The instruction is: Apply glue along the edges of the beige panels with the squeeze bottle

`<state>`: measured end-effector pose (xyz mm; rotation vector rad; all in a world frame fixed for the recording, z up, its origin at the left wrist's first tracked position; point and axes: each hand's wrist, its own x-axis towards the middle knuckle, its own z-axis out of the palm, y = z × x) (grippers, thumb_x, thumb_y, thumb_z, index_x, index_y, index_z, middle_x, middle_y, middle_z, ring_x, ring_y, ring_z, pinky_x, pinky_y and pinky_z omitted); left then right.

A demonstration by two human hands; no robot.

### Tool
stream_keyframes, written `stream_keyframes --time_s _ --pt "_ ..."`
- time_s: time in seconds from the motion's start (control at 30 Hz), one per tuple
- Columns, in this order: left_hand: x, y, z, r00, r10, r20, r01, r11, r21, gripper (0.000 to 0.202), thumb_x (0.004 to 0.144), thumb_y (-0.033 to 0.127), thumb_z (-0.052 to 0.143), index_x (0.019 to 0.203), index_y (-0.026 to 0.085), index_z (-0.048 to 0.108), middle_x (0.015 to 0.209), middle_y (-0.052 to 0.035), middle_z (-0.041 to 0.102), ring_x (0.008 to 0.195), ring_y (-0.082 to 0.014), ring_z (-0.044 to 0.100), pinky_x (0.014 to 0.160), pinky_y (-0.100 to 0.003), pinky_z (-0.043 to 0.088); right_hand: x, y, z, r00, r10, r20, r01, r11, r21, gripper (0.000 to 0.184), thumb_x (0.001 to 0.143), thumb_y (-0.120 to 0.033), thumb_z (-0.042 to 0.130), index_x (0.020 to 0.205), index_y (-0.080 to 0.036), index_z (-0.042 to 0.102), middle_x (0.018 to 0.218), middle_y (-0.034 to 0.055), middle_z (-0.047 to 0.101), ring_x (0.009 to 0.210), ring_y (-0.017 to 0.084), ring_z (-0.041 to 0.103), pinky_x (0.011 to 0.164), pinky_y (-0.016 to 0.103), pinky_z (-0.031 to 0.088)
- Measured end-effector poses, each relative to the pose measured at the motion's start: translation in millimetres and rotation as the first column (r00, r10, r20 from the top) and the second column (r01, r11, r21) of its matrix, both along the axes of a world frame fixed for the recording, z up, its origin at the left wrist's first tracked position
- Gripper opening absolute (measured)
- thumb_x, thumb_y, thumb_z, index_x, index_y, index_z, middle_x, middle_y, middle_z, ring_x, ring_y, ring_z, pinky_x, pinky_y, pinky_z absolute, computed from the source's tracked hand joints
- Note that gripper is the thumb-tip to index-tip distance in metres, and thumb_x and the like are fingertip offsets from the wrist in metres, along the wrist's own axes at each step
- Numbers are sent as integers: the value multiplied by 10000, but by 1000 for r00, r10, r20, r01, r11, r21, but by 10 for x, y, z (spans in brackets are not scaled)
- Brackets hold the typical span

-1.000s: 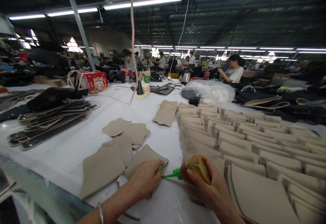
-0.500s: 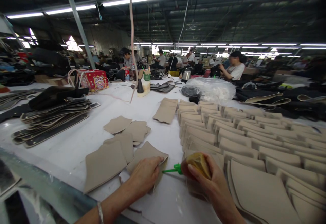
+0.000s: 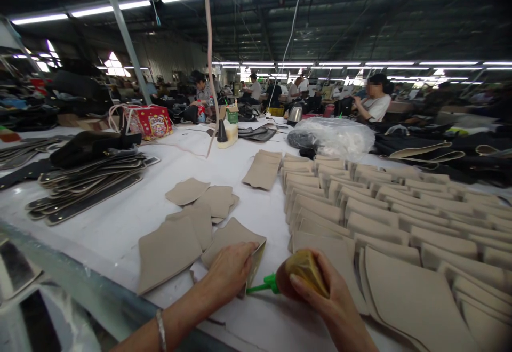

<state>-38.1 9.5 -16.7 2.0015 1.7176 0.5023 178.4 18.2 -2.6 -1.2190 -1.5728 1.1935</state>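
Observation:
My left hand (image 3: pixel 230 272) presses down on a beige cut piece (image 3: pixel 232 237) near the front of the white table (image 3: pixel 120 224), fingers curled over its right edge. My right hand (image 3: pixel 316 288) is wrapped around a yellowish squeeze bottle (image 3: pixel 306 269) with a green nozzle (image 3: pixel 260 287). The nozzle tip points left at the edge of the piece under my left hand. More loose beige pieces (image 3: pixel 200 202) lie just beyond my left hand.
Rows of overlapped beige pieces (image 3: pixel 400 218) fill the right side. A stack of dark strips (image 3: pixel 84 181) lies at the left, a glue bottle (image 3: pixel 226 133) and a plastic bag (image 3: pixel 332 138) further back. Other people sit at tables behind. A metal rail (image 3: pixel 60 272) runs along the near left edge.
The nozzle tip has slid down along the right edge of the piece, toward me. My left hand stays on the piece. The view has shifted slightly.

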Motion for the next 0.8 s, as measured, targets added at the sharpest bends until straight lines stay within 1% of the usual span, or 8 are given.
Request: stream_keyframes --time_s 0.07,0.17,0.3,0.37,0.47,0.53,0.7,0.8 --pt "-6 0 -7 1000 -3 0 3 1000 8 384 912 194 328 1200 204 581 1168 -42 652 1087 -171 587 975 -272 408 -12 -11 8 1000 -23 -3 24 1000 8 440 730 -510 650 1023 -207 523 841 3 633 795 236 601 726 307 444" --pt "-8 -9 -7 1000 -14 12 14 1000 13 389 917 194 313 1204 195 576 1151 -44 656 1068 -167 595 967 -267 412 -6 -13 -2 998 -51 42 50 998 23 457 725 -511 663 1032 -203 522 868 14 638 812 240 600 744 312 440" --pt "-4 -23 4 1000 -20 18 19 1000 10 394 924 217 307 1219 186 567 1146 -54 655 1071 -177 590 967 -276 412 12 -4 -32 999 37 -24 -37 999 -18 457 742 -499 648 1056 -199 507 883 20 633 832 241 601 756 321 448" --pt "-4 -23 7 1000 -13 6 13 1000 -3 397 924 220 307 1229 192 560 1151 -52 651 1079 -177 583 975 -277 403 18 9 -22 999 47 -7 -47 999 -17 451 743 -496 648 1050 -197 510 874 20 633 821 240 603 756 323 448" --pt "-5 -16 6 1000 -2 -13 2 999 -35 406 926 222 298 1247 210 546 1154 -44 648 1089 -178 576 979 -284 398 18 18 21 997 -48 57 45 998 47 454 723 -498 664 1039 -203 523 873 19 640 809 244 604 746 324 443" --pt "-4 -12 1 1000 -5 -11 4 1000 -30 408 932 232 290 1250 207 543 1156 -50 646 1090 -181 575 977 -284 398 11 7 39 994 -94 51 90 993 77 456 711 -496 671 1037 -211 526 863 15 642 794 245 603 733 324 443" --pt "5 -12 -6 1000 -2 -26 2 1000 -25 398 924 222 301 1231 204 556 1177 -51 636 1087 -179 576 985 -278 389 7 -2 10 998 44 -54 -42 999 30 446 720 -465 662 1053 -209 512 800 5 632 734 234 603 688 326 449" --pt "6 -15 -4 1000 0 -31 -1 1000 -32 402 923 218 301 1242 211 546 1178 -47 634 1091 -174 572 981 -269 391 23 30 0 1000 -20 0 20 998 61 463 723 -469 675 1069 -209 509 840 7 637 766 231 603 723 327 441"
